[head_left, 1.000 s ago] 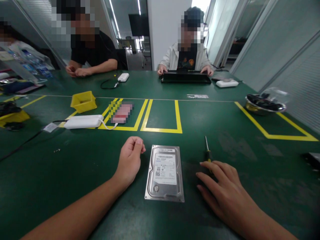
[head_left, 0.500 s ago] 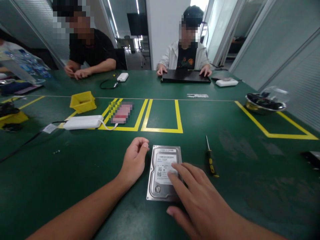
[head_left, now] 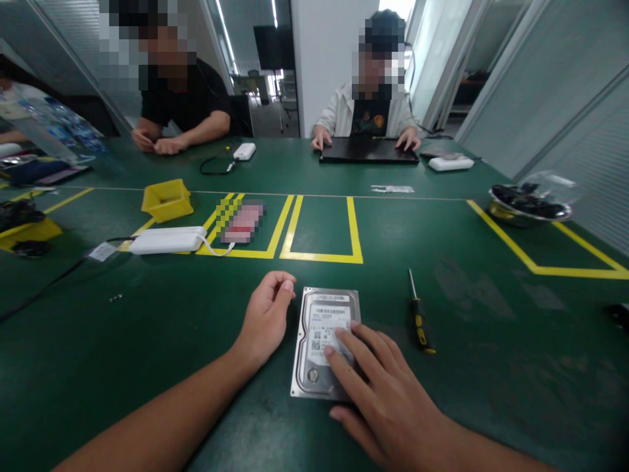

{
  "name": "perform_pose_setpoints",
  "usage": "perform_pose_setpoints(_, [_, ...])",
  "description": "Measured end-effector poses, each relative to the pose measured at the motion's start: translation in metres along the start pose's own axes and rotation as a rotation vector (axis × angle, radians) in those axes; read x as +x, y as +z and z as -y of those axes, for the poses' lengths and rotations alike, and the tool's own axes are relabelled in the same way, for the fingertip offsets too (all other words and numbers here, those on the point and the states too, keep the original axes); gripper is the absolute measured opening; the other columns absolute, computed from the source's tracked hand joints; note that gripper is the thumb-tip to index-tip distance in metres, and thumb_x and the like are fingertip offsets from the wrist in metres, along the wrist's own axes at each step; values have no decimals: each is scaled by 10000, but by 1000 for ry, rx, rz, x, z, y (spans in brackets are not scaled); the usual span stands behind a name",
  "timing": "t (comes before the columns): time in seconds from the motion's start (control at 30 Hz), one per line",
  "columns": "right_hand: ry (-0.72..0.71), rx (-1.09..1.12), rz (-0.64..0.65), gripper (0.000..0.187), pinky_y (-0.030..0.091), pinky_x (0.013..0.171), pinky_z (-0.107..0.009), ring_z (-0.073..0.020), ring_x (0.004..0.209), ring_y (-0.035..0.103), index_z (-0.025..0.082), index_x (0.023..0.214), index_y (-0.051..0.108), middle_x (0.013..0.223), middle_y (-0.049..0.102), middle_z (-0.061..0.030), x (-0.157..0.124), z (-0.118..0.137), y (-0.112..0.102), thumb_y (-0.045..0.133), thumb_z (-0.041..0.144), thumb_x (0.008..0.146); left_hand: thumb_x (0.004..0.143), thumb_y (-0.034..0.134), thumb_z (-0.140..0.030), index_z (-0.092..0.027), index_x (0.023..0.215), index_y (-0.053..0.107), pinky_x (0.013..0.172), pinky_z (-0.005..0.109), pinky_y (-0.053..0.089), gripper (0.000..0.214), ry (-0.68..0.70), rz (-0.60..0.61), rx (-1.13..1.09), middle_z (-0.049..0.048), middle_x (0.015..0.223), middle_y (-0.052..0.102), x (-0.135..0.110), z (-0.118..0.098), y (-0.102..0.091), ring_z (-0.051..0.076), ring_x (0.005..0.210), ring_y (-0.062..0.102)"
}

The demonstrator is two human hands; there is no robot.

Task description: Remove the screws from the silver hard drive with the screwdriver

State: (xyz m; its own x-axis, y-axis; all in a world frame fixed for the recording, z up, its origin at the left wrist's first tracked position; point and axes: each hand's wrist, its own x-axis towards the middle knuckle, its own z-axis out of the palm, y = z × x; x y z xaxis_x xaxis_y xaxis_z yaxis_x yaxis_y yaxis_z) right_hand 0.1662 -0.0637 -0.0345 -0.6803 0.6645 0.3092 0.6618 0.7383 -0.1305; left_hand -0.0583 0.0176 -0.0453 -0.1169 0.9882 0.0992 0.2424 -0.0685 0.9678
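Note:
A silver hard drive [head_left: 314,387] with a white label lies flat on the green table, directly before me. My right hand [head_left: 388,387] is spread over its right side, with the fingertips on or just above the label and the thumb off the near edge. Beside the drive's upper left corner, my left hand [head_left: 268,311] rests on the table, its fingers curled and the thumb against the index finger. Whatever may be inside that grip is hidden. To the right of the drive lies a screwdriver [head_left: 419,322] with a black and yellow handle, its tip pointing away from me.
Yellow tape [head_left: 322,257] marks areas on the table. Beyond my left hand are a pink phone [head_left: 244,223], a white power bank [head_left: 168,240] and a yellow bin [head_left: 167,200]. A metal bowl [head_left: 531,204] stands far right. Across the table, a person's hands rest on a black laptop [head_left: 368,151].
My right hand's fingers have shifted slightly leftward across the drive's label. My left hand keeps its curled pose. The whole view has swung a little.

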Motion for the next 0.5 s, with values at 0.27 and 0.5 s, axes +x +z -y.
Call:
perform_pose_setpoints(0.27, [-7,-25,-14,502,381,1048,-537,-352,1330,414,205,1396,531,1464,487,-118,-1,-3,6,543,455,961,951,531,-299,-183,889,560,681,245,404,134,20,28,-24,-17,767,539,1,-1,-1,136,719,504])
perform_pose_setpoints(0.5, [-24,-47,8,511,340,1067,-508,-327,1345,407,222,1411,518,1486,475,-86,-1,-5,4,539,470,965,925,549,-262,-187,918,585,694,256,425,84,31,67,4,5,829,599,-5,-6,-2,157,767,560])
